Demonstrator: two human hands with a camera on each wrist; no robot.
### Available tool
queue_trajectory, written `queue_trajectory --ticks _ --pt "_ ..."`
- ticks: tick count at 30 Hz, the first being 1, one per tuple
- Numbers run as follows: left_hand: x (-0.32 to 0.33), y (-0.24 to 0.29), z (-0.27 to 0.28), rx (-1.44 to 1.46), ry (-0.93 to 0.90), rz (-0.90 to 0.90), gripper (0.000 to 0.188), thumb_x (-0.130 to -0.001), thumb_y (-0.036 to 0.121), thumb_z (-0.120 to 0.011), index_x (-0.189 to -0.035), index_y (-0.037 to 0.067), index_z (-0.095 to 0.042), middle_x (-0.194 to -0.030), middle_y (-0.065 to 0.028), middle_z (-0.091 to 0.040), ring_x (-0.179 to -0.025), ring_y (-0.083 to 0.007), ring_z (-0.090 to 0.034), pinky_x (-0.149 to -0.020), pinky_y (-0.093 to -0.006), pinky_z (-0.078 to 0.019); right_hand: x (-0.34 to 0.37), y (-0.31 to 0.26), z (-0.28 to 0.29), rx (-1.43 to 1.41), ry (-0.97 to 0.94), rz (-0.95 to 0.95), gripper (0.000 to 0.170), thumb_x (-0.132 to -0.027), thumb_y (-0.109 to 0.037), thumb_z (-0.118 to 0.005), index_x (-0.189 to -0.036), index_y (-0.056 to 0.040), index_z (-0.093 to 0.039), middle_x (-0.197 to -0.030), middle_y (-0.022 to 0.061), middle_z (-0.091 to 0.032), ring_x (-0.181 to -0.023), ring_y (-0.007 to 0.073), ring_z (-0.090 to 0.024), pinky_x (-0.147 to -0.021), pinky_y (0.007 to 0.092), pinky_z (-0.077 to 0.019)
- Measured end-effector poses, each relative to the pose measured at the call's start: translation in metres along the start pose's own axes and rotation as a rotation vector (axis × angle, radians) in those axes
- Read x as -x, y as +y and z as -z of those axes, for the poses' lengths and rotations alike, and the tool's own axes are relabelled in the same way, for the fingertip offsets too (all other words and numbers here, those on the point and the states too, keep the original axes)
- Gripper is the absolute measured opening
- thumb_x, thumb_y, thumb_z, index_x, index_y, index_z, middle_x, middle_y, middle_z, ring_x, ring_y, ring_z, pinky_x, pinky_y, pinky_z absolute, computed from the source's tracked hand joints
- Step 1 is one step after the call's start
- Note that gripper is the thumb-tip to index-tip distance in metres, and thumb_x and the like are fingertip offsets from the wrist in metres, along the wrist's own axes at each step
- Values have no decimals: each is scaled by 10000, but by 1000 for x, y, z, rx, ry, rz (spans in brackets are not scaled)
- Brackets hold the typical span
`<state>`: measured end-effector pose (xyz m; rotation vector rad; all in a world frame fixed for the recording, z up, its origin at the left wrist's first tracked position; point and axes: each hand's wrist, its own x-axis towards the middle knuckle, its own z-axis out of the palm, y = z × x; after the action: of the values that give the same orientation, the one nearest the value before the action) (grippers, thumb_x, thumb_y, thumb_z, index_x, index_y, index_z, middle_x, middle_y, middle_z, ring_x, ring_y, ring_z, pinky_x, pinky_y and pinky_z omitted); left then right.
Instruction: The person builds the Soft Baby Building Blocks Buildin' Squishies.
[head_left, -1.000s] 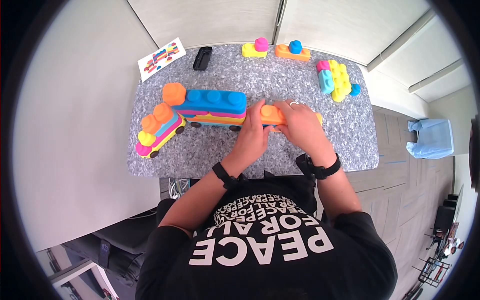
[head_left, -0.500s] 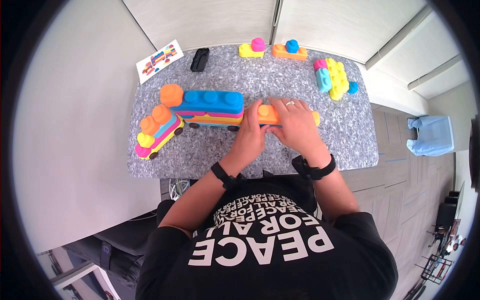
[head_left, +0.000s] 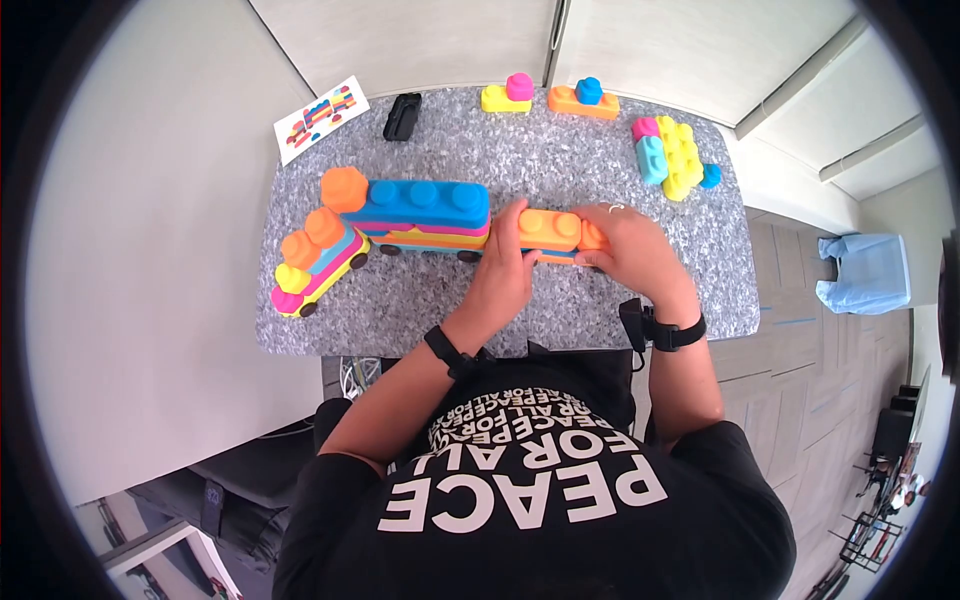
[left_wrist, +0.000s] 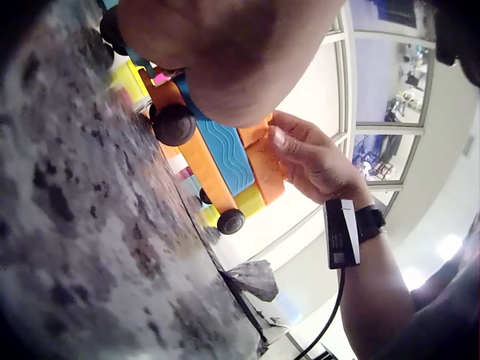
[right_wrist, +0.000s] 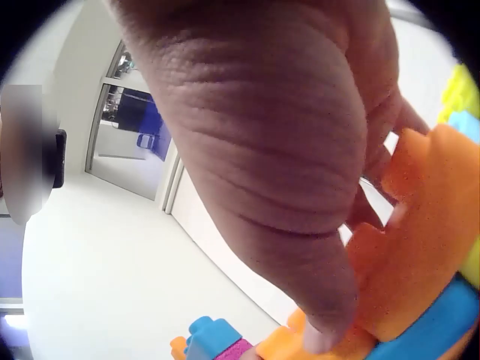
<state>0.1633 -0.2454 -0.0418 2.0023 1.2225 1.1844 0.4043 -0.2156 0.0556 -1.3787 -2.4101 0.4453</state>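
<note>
Two hands hold a toy wagon of blocks on the table. It has an orange wheeled base, a wavy blue block and a two-stud orange block on top. My left hand grips the wagon's left end, thumb on the near side and fingers over the far side. At its right end my right hand pinches another orange block, the thumb on its near side. Left of my left hand stands a wagon topped by a long blue block, joined to a front car with an orange block.
Along the back of the granite-patterned table lie a picture card, a black tray, a yellow-and-pink stack and an orange-and-blue stack. A yellow block cluster sits at the back right.
My right hand has slid right along the wagon to its end, uncovering the two-stud orange block. My left hand has stayed at the wagon's left end.
</note>
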Motion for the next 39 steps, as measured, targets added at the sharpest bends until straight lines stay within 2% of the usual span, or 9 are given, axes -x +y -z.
queue_trajectory --ticks 7,10,13,19,22,28,32,39 --pt "-3 5 -2 7 36 -18 861 -1009 -141 -687 -1751 -8 -271 -1810 -296 -344 -1679 -503 -383 -1372 -546 -363 0 -1 0 26 11 -9 534 -872 -252 -945 -1346 -116 -738 -1206 145 -823 -1160 433 -749 -979 551 -592" --pt "-3 7 -1 4 42 -37 843 -1007 -134 -687 -1741 -7 -292 -1798 -293 -360 -1669 -499 -397 -1365 -549 -369 -2 -4 2 56 -18 -35 522 -870 -258 -948 -1327 -119 -736 -1183 141 -823 -1157 430 -752 -971 552 -595" --pt "-3 5 -1 32 37 -21 832 -1000 -76 -739 -1720 -8 -326 -1740 -282 -425 -1618 -479 -458 -1334 -533 -402 -3 -6 3 85 -22 -45 519 -867 -277 -953 -1311 -125 -732 -1144 139 -822 -1139 426 -758 -949 552 -602" --pt "-7 7 -6 132 95 -22 825 -998 78 -862 -1682 -6 -407 -1583 -227 -549 -1461 -363 -581 -1229 -470 -483 -5 -5 2 95 -19 -30 516 -866 -312 -955 -1293 -138 -722 -1085 138 -818 -1090 425 -767 -903 550 -608" --pt "-14 4 -10 110 170 -88 760 -1013 94 -864 -1647 -1 -455 -1538 -209 -580 -1414 -338 -607 -1199 -460 -504 -5 -3 -2 89 -6 -23 504 -866 -310 -954 -1277 -137 -719 -1081 139 -817 -1084 426 -767 -899 551 -606" --pt "-13 -5 -10 125 89 -12 667 -1012 89 -862 -1566 4 -499 -1485 -215 -595 -1353 -365 -635 -1173 -471 -509 -5 -5 1 78 2 -19 490 -866 -294 -953 -1265 -130 -721 -1085 139 -817 -1081 427 -764 -895 555 -603" --pt "-14 -9 -8 62 77 -58 665 -1009 94 -861 -1553 4 -490 -1470 -229 -596 -1349 -388 -635 -1167 -477 -508 -6 -5 2 76 -24 -47 483 -866 -286 -955 -1262 -129 -727 -1074 142 -817 -1077 426 -764 -893 554 -602" --pt "-14 -13 -7 39 79 -84 661 -1008 87 -862 -1546 3 -488 -1459 -230 -603 -1343 -399 -639 -1160 -478 -514 -4 -5 0 72 1 -50 629 -850 -300 -968 -1397 -142 -699 -1070 156 -820 -1073 418 -770 -892 550 -607"
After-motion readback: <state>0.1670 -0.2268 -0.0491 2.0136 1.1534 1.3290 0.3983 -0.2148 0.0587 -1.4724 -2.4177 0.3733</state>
